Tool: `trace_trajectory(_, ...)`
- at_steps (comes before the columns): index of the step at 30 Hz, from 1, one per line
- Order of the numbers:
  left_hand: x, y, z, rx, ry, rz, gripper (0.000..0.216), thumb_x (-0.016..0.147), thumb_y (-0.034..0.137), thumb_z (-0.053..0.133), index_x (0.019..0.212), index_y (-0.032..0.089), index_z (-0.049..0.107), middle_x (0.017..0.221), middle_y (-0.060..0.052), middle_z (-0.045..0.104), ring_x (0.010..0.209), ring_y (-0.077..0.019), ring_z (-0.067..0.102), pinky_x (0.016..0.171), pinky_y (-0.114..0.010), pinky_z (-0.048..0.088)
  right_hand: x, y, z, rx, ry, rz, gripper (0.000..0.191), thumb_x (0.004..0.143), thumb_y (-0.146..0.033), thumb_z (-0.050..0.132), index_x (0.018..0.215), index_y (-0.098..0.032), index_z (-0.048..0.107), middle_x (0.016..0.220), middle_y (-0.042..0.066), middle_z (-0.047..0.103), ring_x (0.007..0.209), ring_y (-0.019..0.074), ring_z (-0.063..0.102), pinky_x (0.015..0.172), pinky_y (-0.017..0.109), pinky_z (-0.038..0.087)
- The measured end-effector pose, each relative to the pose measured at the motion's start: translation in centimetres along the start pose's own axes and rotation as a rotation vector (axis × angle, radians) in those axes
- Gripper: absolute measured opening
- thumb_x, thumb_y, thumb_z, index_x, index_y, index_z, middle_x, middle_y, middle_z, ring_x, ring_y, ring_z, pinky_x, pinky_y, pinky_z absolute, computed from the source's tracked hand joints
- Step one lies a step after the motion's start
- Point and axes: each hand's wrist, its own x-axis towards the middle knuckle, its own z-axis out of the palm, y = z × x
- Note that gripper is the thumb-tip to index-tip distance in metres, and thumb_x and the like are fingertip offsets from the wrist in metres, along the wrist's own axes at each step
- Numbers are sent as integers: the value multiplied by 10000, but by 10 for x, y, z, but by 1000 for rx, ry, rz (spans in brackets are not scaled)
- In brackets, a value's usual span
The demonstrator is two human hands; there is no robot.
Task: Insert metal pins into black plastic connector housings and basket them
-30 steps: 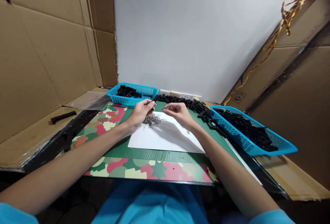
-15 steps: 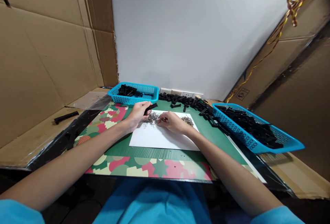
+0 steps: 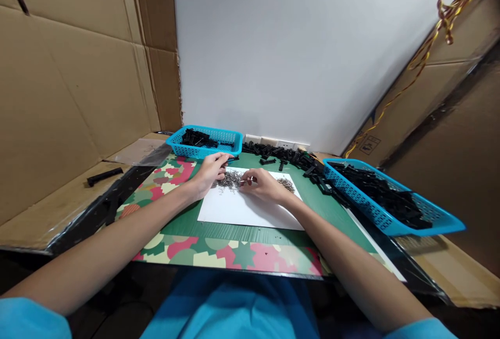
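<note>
My left hand (image 3: pixel 211 172) is closed on a slim black plastic piece (image 3: pixel 233 158), whose end sticks out to the right past the fingers. My right hand (image 3: pixel 260 185) hovers low over the white sheet (image 3: pixel 238 211) with thumb and fingers pinched together; a tiny light-coloured thing seems to be between them, too small to name. Between the two hands lies a pile of small silvery metal parts (image 3: pixel 229 179) on the sheet. A second, more brownish pile of small metal parts (image 3: pixel 287 185) is partly hidden behind my right hand.
A blue basket (image 3: pixel 183 150) with black pieces stands at the back left, another blue basket (image 3: pixel 367 216) full of them at the right. Loose black pieces (image 3: pixel 289 155) line the back edge. One black piece (image 3: pixel 104 176) lies on cardboard at left. Cardboard walls enclose both sides.
The black piece in my left hand has turned, so less of it shows beyond the fingers. My right hand stays almost in place over the sheet. The view has shifted slightly.
</note>
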Motion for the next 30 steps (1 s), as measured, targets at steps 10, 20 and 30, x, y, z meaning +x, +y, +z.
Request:
trace_trajectory(10, -3, 7, 2, -172, -113, -34, 265, 913, 308, 706, 1110, 136, 742, 880, -60, 576, 593, -91, 463, 485, -221, 362, -5, -1, 9, -120, -43, -152, 105, 980, -122, 630, 984, -163, 727, 1009, 103, 700, 931, 223, 622, 834, 309, 451)
trace_trajectory(20, -5, 7, 5, -45, -111, 38, 308, 896, 195, 658, 1192, 140, 720, 1013, -128, 699, 678, -131, 550, 583, -258, 440, -8, -6, -7, -63, -29, -132, 95, 1009, -141, 505, 1002, -173, 594, 1018, 81, 638, 853, 184, 543, 781, 301, 413)
trace_trajectory(30, -9, 6, 14, 299, -214, 18, 163, 883, 264, 701, 948, 127, 762, 723, -37, 610, 606, -126, 524, 575, -269, 408, -9, -19, -25, -31, 305, -154, 53, 999, -239, 590, 1001, -196, 619, 973, 41, 657, 831, 167, 533, 761, 290, 398)
